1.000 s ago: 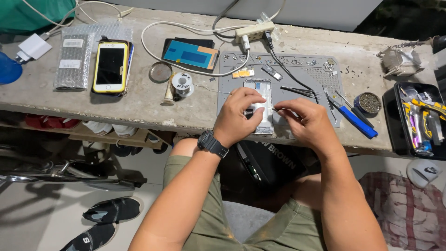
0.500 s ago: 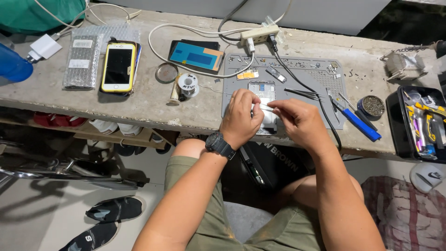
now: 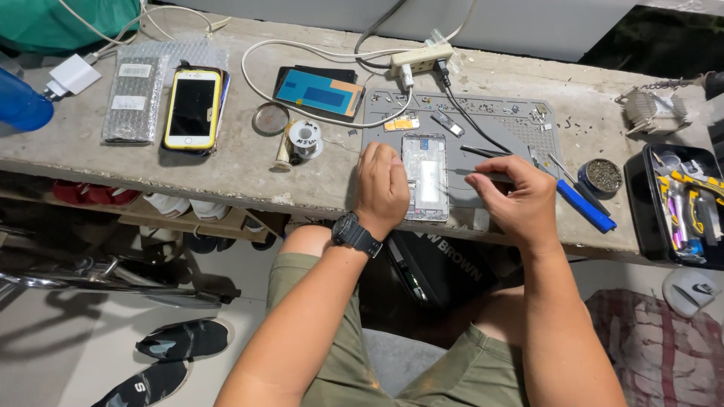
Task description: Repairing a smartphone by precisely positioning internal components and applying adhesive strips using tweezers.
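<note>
Phone frame (image 3: 424, 177), opened and face up, lies on the grey mat (image 3: 520, 124) at the near edge of the surface (image 3: 249, 169). Head view: left hand (image 3: 382, 188), curled, steadies its left side; right hand (image 3: 513, 200) pinches thin tweezers (image 3: 483, 151) just right of it. Step in hand appears to be internal component work; next move calls for fine tip placement

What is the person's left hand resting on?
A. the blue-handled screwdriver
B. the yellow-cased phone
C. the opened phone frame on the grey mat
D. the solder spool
C: the left hand rests against the opened phone frame lying on the grey mat.
</note>
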